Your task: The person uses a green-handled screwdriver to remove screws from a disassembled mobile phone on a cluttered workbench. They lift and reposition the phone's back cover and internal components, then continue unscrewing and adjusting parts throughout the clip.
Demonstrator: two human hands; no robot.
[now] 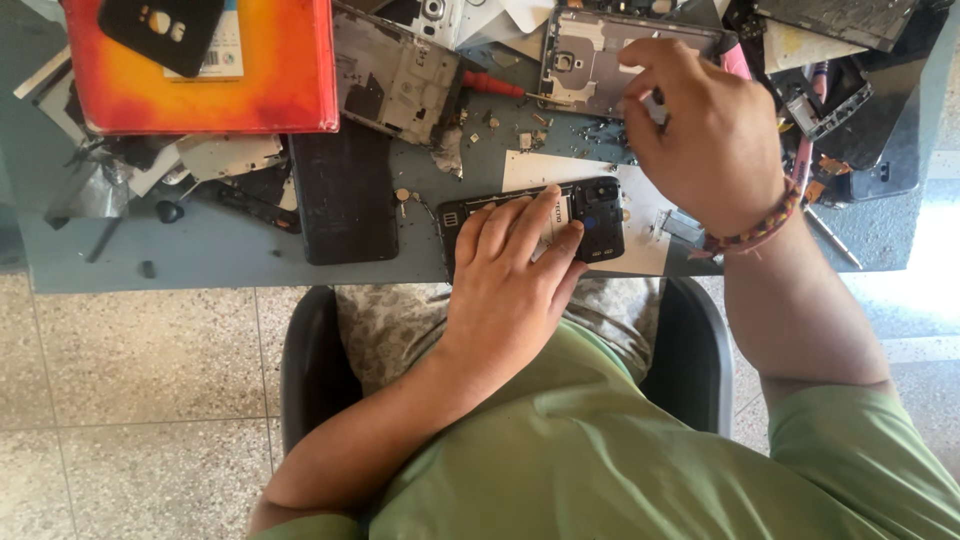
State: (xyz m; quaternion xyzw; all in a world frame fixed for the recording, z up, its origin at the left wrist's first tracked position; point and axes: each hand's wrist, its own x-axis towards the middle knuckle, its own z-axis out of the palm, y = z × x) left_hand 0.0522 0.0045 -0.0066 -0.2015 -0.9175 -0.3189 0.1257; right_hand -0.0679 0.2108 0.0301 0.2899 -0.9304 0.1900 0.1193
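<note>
You are pressing your left hand (515,262) flat on the opened black phone (590,215), fingers spread across its bare insides. The phone is lying at the near edge of the desk (200,258), on a white sheet (640,215). Your right hand (695,130) is hovering just behind it, fingers curled and pinching together; you cannot tell if anything tiny is between them. It is wearing a woven wristband (755,232). Near it, a grey metal phone frame (590,60) is lying by the far edge. A flat dark phone back (343,195) is sitting to the left, with a shiny orange box (200,65) at the far left corner. Loose parts are crowding the desk, leaving little room.
</note>
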